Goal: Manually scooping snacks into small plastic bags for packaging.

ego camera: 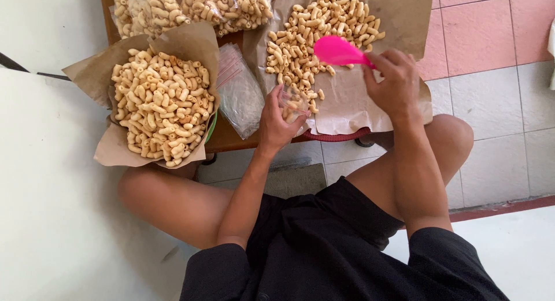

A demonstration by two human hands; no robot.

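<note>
On low wooden table crowded edge to edge: paper-lined basket of macaroni snacks, paper sheet of loose pieces, right hand gripping pink scoop, left hand pinching small clear bag at table's near edge, likely spilling floorward if tipped.

My right hand grips a glossy pink plastic scoop; my left hand holds a clear, shiny plastic bag over matt brown paper.
</note>
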